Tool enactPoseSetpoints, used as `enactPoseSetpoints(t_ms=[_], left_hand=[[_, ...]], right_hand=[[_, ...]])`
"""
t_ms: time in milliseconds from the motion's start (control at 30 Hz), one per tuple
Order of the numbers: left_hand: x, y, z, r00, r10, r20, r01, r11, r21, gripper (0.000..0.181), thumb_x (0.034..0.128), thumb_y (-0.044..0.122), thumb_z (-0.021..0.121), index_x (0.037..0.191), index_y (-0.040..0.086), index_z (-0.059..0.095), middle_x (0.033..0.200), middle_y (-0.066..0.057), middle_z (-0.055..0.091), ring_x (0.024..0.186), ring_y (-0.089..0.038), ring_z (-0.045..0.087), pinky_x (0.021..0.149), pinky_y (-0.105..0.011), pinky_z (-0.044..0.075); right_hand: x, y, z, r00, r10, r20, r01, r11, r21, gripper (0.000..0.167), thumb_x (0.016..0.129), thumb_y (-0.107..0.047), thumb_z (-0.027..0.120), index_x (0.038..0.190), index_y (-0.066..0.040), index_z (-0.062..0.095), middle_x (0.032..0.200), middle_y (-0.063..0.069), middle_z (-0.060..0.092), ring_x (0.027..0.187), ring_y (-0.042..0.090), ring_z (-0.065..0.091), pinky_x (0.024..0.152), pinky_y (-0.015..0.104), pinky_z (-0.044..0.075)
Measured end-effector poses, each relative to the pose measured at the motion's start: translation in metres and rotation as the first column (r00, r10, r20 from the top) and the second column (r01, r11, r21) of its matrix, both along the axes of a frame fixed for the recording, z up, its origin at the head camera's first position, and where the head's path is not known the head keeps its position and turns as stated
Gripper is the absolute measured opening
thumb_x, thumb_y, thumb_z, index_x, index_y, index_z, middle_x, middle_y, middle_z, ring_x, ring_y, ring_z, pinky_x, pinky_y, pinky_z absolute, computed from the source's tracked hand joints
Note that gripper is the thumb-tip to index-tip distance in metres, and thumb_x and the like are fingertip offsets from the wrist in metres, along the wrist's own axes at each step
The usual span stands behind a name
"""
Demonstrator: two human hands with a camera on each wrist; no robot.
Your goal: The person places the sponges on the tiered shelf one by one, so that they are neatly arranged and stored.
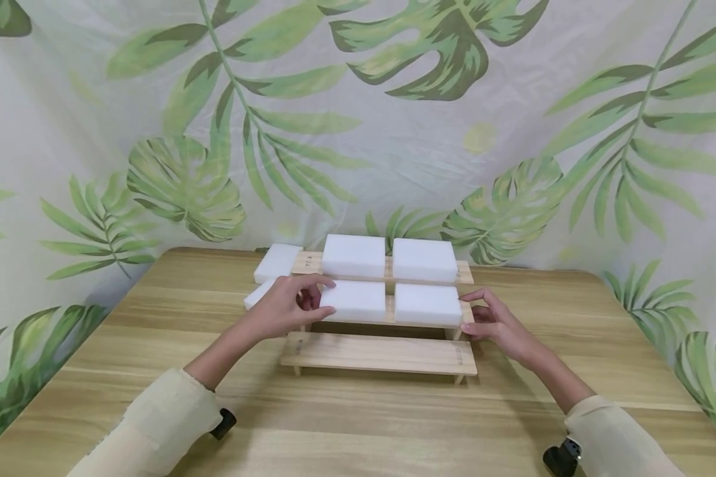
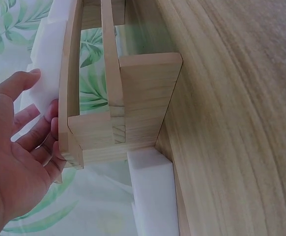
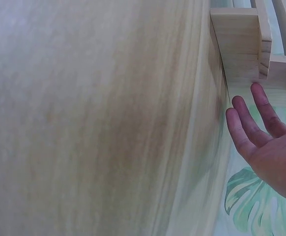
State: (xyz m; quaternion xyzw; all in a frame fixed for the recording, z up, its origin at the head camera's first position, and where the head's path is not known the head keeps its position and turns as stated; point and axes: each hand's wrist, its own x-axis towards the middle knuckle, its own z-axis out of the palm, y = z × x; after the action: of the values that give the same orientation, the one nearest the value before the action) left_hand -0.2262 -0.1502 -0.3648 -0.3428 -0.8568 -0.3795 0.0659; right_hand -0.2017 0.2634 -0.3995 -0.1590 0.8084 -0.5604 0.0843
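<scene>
Wooden tiered stand (image 1: 378,351) has several levels, with two white blocks on the middle one and two on the top one. At the left end of the middle level, my left hand (image 1: 283,306) holds the left block (image 1: 355,301) between thumb and fingers; the left wrist view shows the thumb on the white block (image 2: 49,66) and the fingertips by the shelf end. Beside the right block (image 1: 427,303), my right hand (image 1: 501,329) touches the shelf's right end with thumb and index finger. Its other fingers are extended below the shelf in the right wrist view (image 3: 275,142).
Two more white blocks lie left of the stand, one at the back (image 1: 277,262) and one partly behind my left hand (image 1: 256,293). The bottom level of the stand carries no block. The wooden table (image 1: 358,430) reaches a leaf-patterned cloth (image 1: 412,146) behind.
</scene>
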Motion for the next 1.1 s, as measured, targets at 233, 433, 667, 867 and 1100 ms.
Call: enactPoseSetpoints(t_ms=[233,433,667,867,1100], left_hand=[[-0.001,-0.001,0.000,1.000,-0.003,0.004,0.003,1.000,-0.002,0.030,0.0888,0.012,0.083,0.115,0.004,0.070,0.074,0.008,0.059,0.064,-0.008,0.053,0.063,-0.030,0.050],[-0.002,-0.001,0.001,1.000,-0.015,0.009,0.015,1.000,0.000,0.030,0.0893,0.011,0.082,0.115,0.004,0.070,0.074,0.007,0.058,0.064,-0.008,0.052,0.063,-0.029,0.049],[-0.002,-0.003,0.001,1.000,-0.017,0.015,0.017,1.000,-0.002,0.030,0.0900,0.014,0.082,0.116,0.006,0.069,0.074,0.008,0.058,0.065,-0.009,0.053,0.063,-0.029,0.049],[0.000,-0.010,0.002,1.000,-0.007,0.017,0.007,1.000,-0.007,0.036,0.0895,0.016,0.083,0.122,0.007,0.069,0.075,0.007,0.059,0.065,-0.010,0.054,0.062,-0.026,0.048],[0.004,-0.028,0.007,1.000,0.017,0.010,-0.017,1.000,0.021,0.032,0.0916,0.014,0.080,0.120,0.004,0.069,0.077,0.006,0.061,0.066,-0.010,0.054,0.063,-0.025,0.049]], right_hand=[[0.000,0.000,0.000,1.000,-0.001,0.000,0.001,1.000,-0.003,0.054,0.097,-0.007,0.064,0.140,0.007,0.036,0.122,0.030,0.064,0.100,0.022,0.065,0.085,0.038,0.056],[0.001,-0.001,0.001,1.000,-0.003,0.001,0.003,1.000,-0.003,0.053,0.097,-0.007,0.064,0.140,0.007,0.036,0.123,0.031,0.063,0.101,0.022,0.065,0.086,0.039,0.057],[0.001,-0.001,0.001,1.000,-0.003,0.005,0.003,1.000,-0.001,0.054,0.097,-0.007,0.065,0.141,0.007,0.036,0.125,0.032,0.062,0.103,0.023,0.065,0.087,0.041,0.056],[0.001,-0.001,0.002,1.000,0.001,0.004,-0.001,1.000,-0.004,0.054,0.097,-0.007,0.065,0.141,0.006,0.036,0.125,0.032,0.062,0.103,0.023,0.065,0.087,0.042,0.056],[0.001,-0.001,0.002,1.000,0.001,-0.003,-0.001,1.000,-0.002,0.054,0.098,-0.007,0.064,0.141,0.007,0.036,0.125,0.032,0.062,0.103,0.023,0.065,0.087,0.041,0.057]])
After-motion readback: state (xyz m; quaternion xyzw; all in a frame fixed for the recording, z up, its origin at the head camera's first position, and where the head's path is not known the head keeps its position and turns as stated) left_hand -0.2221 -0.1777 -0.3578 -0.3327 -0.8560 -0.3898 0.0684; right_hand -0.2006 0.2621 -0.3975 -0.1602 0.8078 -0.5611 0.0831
